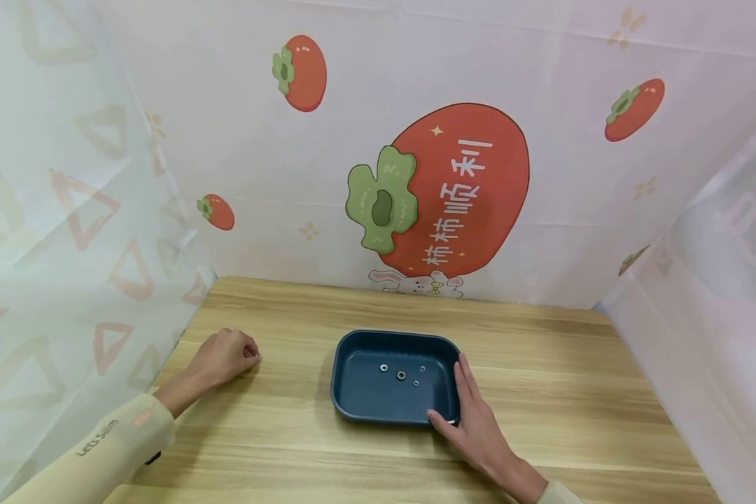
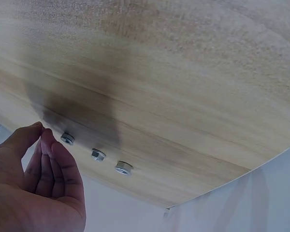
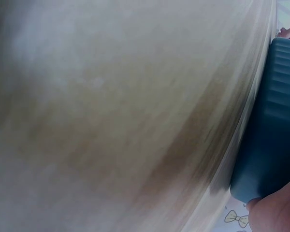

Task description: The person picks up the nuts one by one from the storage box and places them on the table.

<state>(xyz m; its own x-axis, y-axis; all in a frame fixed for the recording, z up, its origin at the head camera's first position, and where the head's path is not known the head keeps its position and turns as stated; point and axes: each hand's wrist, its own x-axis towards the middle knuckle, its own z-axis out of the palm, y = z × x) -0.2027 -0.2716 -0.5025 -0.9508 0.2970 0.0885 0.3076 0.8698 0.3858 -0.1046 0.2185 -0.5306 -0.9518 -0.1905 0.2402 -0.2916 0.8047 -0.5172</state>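
At the table's left, my left hand (image 1: 223, 357) has its fingers curled, thumb and forefinger tips together. They pinch a small pale thing at the fingertips, almost wholly hidden. Beyond these fingertips in the left wrist view, a row of three metal nuts lies on the wood: one nearest nut (image 2: 67, 138), a flanged nut (image 2: 98, 154) and a wider nut (image 2: 123, 167). My right hand (image 1: 479, 427) holds the front right corner of a dark blue tray (image 1: 343, 378), thumb over the front rim, fingers along the right side. Several nuts of different sizes, including a larger nut (image 1: 401, 375), lie inside the tray.
The wood-grain table (image 1: 290, 448) ends against a printed cloth (image 1: 258, 154) at the back. A further cloth panel (image 1: 69, 231) hangs at the left and another (image 1: 718, 280) at the right.
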